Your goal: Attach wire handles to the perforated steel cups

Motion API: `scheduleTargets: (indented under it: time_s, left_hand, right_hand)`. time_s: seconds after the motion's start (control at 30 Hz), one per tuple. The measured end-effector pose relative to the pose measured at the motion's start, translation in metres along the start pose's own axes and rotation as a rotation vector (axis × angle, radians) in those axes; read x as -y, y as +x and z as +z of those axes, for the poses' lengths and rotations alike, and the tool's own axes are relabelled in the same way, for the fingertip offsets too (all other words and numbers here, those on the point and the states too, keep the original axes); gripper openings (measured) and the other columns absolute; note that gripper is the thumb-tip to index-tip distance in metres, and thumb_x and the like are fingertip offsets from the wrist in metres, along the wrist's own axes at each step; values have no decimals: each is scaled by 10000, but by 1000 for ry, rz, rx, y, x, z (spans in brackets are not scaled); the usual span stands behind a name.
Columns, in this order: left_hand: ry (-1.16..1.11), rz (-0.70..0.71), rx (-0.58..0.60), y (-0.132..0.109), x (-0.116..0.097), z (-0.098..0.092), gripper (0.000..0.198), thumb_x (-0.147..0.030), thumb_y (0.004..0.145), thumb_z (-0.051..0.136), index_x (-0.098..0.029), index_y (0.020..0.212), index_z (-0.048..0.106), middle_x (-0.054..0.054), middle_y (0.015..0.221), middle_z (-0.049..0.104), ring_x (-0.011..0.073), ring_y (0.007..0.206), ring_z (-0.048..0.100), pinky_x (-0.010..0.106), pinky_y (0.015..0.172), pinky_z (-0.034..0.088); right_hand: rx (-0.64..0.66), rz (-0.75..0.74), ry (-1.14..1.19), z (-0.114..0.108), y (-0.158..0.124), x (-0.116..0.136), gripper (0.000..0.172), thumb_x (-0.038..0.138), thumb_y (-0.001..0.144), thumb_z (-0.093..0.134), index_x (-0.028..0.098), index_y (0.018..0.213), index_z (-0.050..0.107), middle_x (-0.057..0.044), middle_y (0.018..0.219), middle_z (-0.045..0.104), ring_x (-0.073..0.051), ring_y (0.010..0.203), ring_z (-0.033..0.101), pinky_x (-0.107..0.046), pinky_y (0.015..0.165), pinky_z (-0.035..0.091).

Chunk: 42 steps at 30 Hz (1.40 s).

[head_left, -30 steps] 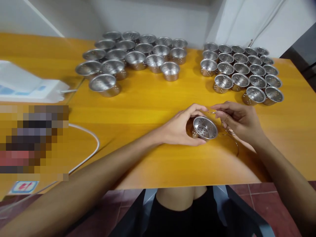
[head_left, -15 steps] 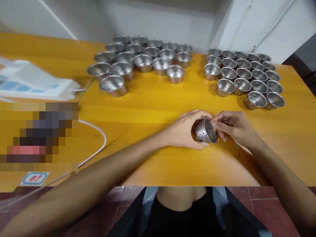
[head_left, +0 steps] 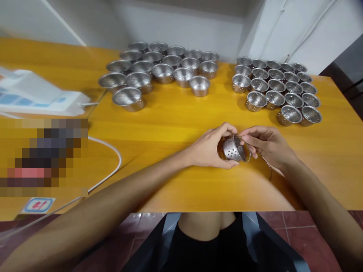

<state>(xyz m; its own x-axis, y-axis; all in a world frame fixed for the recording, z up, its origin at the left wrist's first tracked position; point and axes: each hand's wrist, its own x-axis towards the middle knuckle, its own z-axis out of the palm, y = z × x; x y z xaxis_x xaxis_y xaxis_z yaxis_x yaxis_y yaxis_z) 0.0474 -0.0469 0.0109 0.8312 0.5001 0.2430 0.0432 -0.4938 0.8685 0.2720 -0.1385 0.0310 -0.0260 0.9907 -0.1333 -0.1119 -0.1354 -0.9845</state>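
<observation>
My left hand is wrapped round a small perforated metal cup, tilted so its mouth faces right. Thumb and fingers grip it near the rim, and its base lies toward the palm. My right hand is closed in a pinch at the cup's mouth, holding a thin metal wire. One part of the wire curves round beside the rim, while another hangs in an arc below the right hand. Fingers hide where wire and cup meet.
Several perforated metal cups stand in rows at the back left of the yellow table. Another group of such cups stands at the back right. On the left lie a white power strip, a white cable and a blurred-out patch.
My right hand has drawn the wire loop closer to the cup's rim, where it now shows more plainly. The cup stays in my left hand; the whole view has shifted slightly.
</observation>
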Motion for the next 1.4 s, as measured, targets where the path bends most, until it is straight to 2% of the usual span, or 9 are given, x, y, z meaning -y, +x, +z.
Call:
scheduleTargets:
  time_s: [0.13,0.3,0.4,0.57,0.67,0.8,1.03,1.23,1.4]
  left_hand:
    - [-120,-17,43,1,2,-3,598,-365,756,941,-240,1256,637,77,1223,816,267,1082,785,416,983,579]
    - [-159,55,-8,6,14,-8,555,-396,773,973,-211,1256,770,101,1213,768,269,1106,742,427,1001,568]
    - [-196,81,-13,8,20,-10,563,-403,773,987,-189,1261,808,104,1172,737,253,1083,716,414,987,557]
    - [-323,41,8,10,20,-13,571,-374,783,985,-188,1296,820,118,1222,742,263,1142,706,424,1024,534]
    - [-366,19,51,10,18,-15,525,-373,790,983,-196,1260,833,116,1233,745,266,1144,711,415,1009,537]
    - [-384,0,66,9,16,-16,454,-392,816,970,-172,1191,837,107,1168,765,254,1092,718,398,992,540]
    - [-592,-147,46,7,21,-13,672,-432,804,998,-170,1370,746,158,1352,796,291,1210,760,451,1096,548]
    - [-599,-148,46,8,18,-14,554,-534,880,936,-158,1268,812,128,1237,841,270,1147,771,413,1065,549]
    - [-634,-174,24,11,17,-14,568,-653,921,863,-141,1165,851,123,1126,852,255,1032,765,370,961,538]
  right_hand:
    - [40,12,50,-2,2,-3,320,492,782,1041,265,976,926,-2,699,760,-101,521,599,-263,510,548]
    - [27,-72,85,1,5,-5,349,368,698,1096,270,987,927,-45,971,869,-87,560,662,-240,514,580]
    - [-8,-145,57,2,7,-7,348,321,702,1093,227,976,899,-48,935,858,-122,607,724,-221,475,571]
    - [-3,-260,-72,-4,10,-10,322,446,871,989,180,890,809,-3,710,743,-100,495,656,-198,409,532]
    - [12,-329,-147,-9,12,-10,364,491,969,895,173,826,791,-12,791,733,-66,424,610,-205,376,512]
    - [15,-393,-200,-6,11,-11,336,486,1005,855,184,859,833,-69,934,800,-100,475,681,-250,422,581]
    - [17,-405,-132,6,10,-17,286,488,1013,845,203,994,855,0,681,750,-135,506,707,-256,494,605]
    - [-48,-353,-112,4,16,-16,403,580,1021,815,194,906,786,25,666,665,-83,478,568,-230,441,417]
    - [9,-382,-162,3,16,-20,465,555,1106,714,203,802,696,38,628,591,-86,540,496,-263,553,367]
